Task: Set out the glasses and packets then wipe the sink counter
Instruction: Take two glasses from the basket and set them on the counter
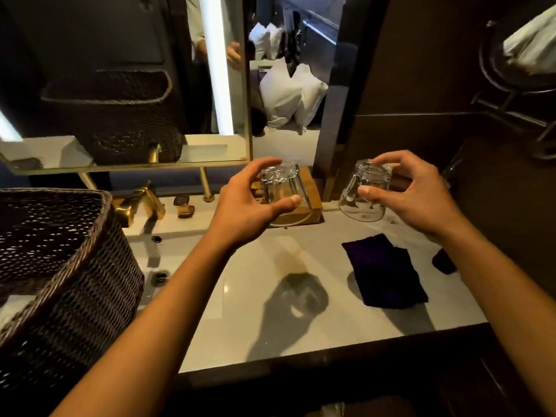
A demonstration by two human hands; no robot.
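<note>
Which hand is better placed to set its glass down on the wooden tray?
Probably the left hand: its glass, held upside down, hangs right over the wooden tray. The right hand holds its glass off to the side, above bare counter.

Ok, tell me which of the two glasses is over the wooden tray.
The glass in the left hand: that glass is held upside down over the wooden tray. The other glass, in the right hand, is beside it.

Clear, glossy glass tumblers (284, 192) and (365, 191); pale polished stone counter (255, 275), reflective; dark woven wicker basket (60, 266) at 9 o'clock, rough; matt dark cloth (386, 272) at 3 o'clock; shiny brass-coloured metal faucet (140, 206); smooth wooden tray (313, 188).
</note>
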